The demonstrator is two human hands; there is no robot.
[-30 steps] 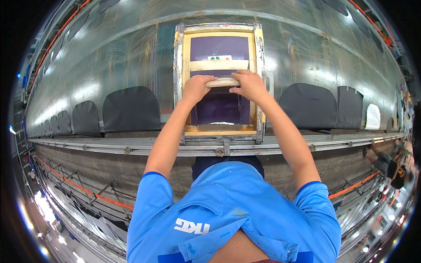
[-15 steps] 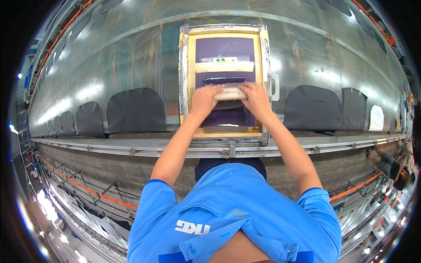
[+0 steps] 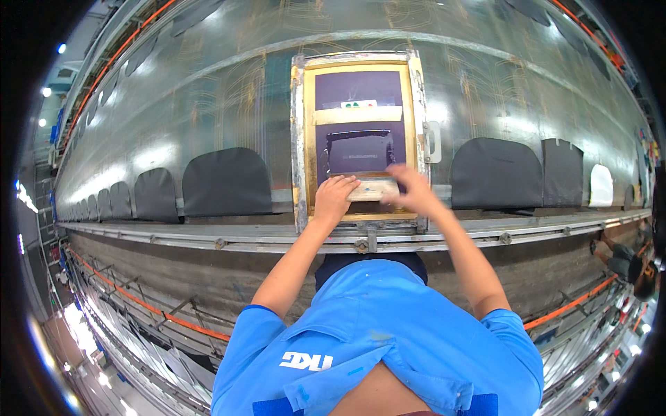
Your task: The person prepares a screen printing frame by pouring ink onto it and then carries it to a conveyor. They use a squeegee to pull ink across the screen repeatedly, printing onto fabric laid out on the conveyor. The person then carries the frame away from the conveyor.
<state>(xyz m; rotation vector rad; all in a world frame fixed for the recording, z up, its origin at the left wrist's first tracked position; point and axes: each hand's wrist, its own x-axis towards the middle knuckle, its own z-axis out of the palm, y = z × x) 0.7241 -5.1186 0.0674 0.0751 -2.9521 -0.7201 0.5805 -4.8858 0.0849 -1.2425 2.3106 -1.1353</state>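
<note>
A screen printing frame (image 3: 298, 149) with a purple mesh (image 3: 357, 89) stands on the long table in front of me. At its near end, a squeegee (image 3: 374, 190) with a pale wooden handle rests across the mesh. My left hand (image 3: 336, 197) grips the left end of the handle, fingers over the top. My right hand (image 3: 414, 192) is by the handle's right end, slightly smeared by motion, with thumb and fingers apart. Dark wet ink (image 3: 361, 132) outlines a rectangle beyond the squeegee, with faint pale lettering inside it.
Dark rounded sheets (image 3: 227, 182) lie in a row to the left, and more (image 3: 497, 173) to the right, beside a white piece (image 3: 601, 186). A metal rail (image 3: 277, 240) runs along the near edge. Another person (image 3: 628, 267) is at the far right.
The squeegee has come toward me, from mid-mesh to the near end. My right hand has loosened from the handle, while my left hand stays on it.
</note>
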